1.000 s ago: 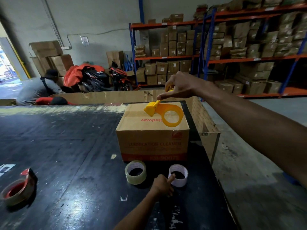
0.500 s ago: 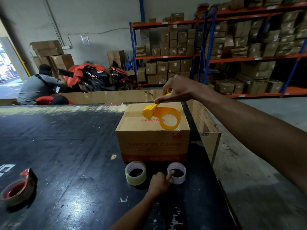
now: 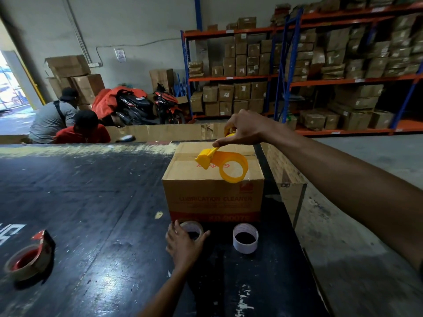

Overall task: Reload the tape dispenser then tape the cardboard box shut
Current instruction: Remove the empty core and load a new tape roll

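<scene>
- Warehouse with a grey wall (image 3: 137,24) and a grey concrete floor (image 3: 357,225).
- Blue and orange racks (image 3: 283,78) on the right, filled with brown boxes.
- More boxes (image 3: 75,76) stacked at the left wall.
- Parked motorbikes (image 3: 146,106) beside the racks.
- Two people (image 3: 66,120) crouch at the far left.
- Daylight enters through a doorway (image 3: 9,88) at the left edge.
- A dark, scuffed table (image 3: 80,202) fills the foreground.

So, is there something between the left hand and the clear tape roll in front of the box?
Nothing visible. The left hand already rests on the clear tape roll, fingers curled around its near side. The white empty core stands apart to the right.
</scene>
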